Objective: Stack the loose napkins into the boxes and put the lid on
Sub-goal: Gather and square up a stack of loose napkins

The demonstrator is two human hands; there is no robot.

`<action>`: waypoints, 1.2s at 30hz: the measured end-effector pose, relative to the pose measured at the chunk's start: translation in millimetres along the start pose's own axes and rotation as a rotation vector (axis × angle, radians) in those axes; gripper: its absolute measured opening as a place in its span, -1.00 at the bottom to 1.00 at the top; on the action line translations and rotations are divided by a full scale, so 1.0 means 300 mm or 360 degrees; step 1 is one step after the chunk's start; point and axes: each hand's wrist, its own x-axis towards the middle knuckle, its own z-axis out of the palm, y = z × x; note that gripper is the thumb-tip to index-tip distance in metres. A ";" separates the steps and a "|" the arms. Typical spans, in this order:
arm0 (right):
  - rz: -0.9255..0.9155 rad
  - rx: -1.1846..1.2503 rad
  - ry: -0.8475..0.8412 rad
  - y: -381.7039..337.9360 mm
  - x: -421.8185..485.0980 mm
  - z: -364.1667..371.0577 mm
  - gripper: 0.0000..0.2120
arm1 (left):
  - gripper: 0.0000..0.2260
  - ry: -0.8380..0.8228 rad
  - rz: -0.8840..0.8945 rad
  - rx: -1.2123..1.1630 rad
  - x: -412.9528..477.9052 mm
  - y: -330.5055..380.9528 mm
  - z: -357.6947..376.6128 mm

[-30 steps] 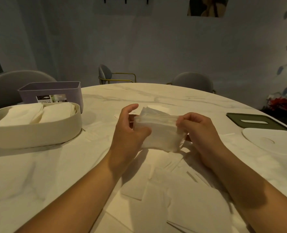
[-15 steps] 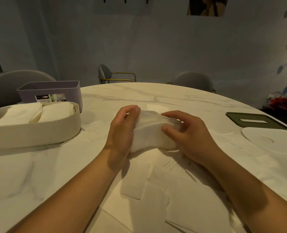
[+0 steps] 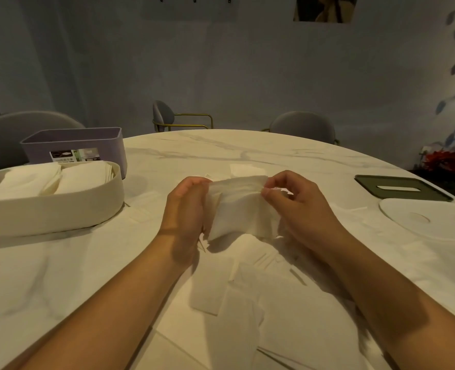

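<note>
A small stack of white napkins (image 3: 241, 209) is held upright over the table's middle. My left hand (image 3: 185, 209) grips its left edge and my right hand (image 3: 298, 202) pinches its top right corner. Several loose napkins (image 3: 261, 303) lie scattered on the table below and in front of me. A cream oval box (image 3: 50, 212) at the left holds two stacks of napkins. Behind it stands a purple box (image 3: 74, 141) whose inside is hidden. A dark green lid (image 3: 399, 184) with a slot and a white oval lid (image 3: 429, 220) lie at the right.
The round marble table (image 3: 247, 153) curves away ahead. Grey chairs (image 3: 301, 125) stand behind it and at the far left. A plant with red flowers (image 3: 445, 158) sits at the right wall.
Both hands lifted the napkin stack up off the table again. My right hand shifted from lying over the stack to pinching its top right corner.
</note>
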 end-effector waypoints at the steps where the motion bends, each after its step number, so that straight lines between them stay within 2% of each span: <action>1: 0.0019 0.0008 -0.0022 0.002 -0.001 0.000 -0.93 | -0.84 -0.0008 0.0003 0.0000 -0.003 -0.002 0.003; 2: 0.0033 0.0017 -0.0050 0.003 -0.004 -0.001 -0.89 | -0.84 -0.0021 0.0002 -0.0008 -0.005 -0.004 0.006; 5: 0.0110 0.0099 -0.0146 0.004 -0.008 -0.008 -0.55 | -0.74 -0.0121 -0.0032 0.0006 0.002 -0.013 0.006; 7: 0.0165 0.0151 -0.0188 0.003 -0.012 -0.011 -0.42 | -0.57 -0.0294 -0.0006 0.0015 0.009 -0.014 -0.006; 9: 0.0186 0.0100 -0.0211 0.007 -0.014 -0.010 -0.38 | -0.32 -0.0451 0.0023 0.0014 0.011 -0.008 -0.017; 10: 0.0183 0.0065 -0.0200 0.009 -0.014 -0.008 -0.39 | -0.26 -0.0504 0.0045 0.0063 0.012 -0.005 -0.021; 14: 0.0109 0.0099 -0.0036 0.005 -0.009 -0.011 -0.52 | -0.35 -0.0441 0.0350 0.0498 0.008 -0.005 -0.011; 16: 0.0068 0.0232 -0.0011 -0.002 -0.007 -0.020 -0.56 | -0.44 -0.0280 0.0444 0.0470 0.010 -0.008 -0.013; 19: 0.0151 0.0518 -0.0136 -0.012 -0.007 -0.029 -0.64 | -0.47 -0.0205 0.0195 0.0080 0.016 0.003 -0.025; 21: 0.0177 0.0489 -0.0284 -0.013 -0.009 -0.025 -0.70 | -0.45 -0.0257 0.0127 0.0032 0.019 0.003 -0.029; 27: 0.0046 0.0284 -0.0428 -0.010 -0.020 -0.012 -0.53 | -0.51 -0.0551 0.0370 0.0354 0.004 -0.011 -0.021; 30: 0.0048 0.0229 -0.0417 -0.016 -0.013 -0.015 -0.42 | -0.53 -0.0492 0.0481 0.0438 0.005 -0.017 -0.018; 32: 0.0096 0.0211 -0.0344 -0.018 0.000 -0.039 -0.38 | -0.58 -0.0411 0.0451 0.0364 0.011 -0.014 -0.018; 36: 0.0126 -0.0061 -0.0235 -0.019 0.022 -0.088 -0.49 | -0.64 -0.0273 0.0299 0.0235 0.023 -0.008 -0.027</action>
